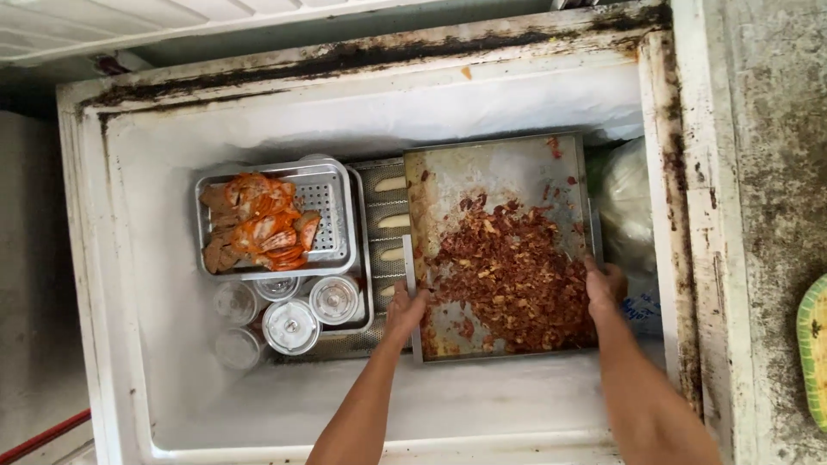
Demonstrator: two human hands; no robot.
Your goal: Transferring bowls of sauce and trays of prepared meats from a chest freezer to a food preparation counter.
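Note:
I look down into an open chest freezer [388, 112] with frosted white walls. My left hand [405, 312] grips the left edge of a large steel tray [491, 172], and my right hand [605, 284] grips its right edge. The tray holds a heap of chopped reddish-brown food [512, 275] spread over its near half. It sits tilted over a perforated metal rack [385, 207] deeper in the freezer.
At the left, a perforated steel pan [332, 211] holds orange and brown slices [258, 224]. Several clear lidded cups [291, 325] stand below it. A white plastic bag [627, 207] fills the right side. The freezer rim [680, 172] is dark with grime. A green-edged plate [814, 344] shows at far right.

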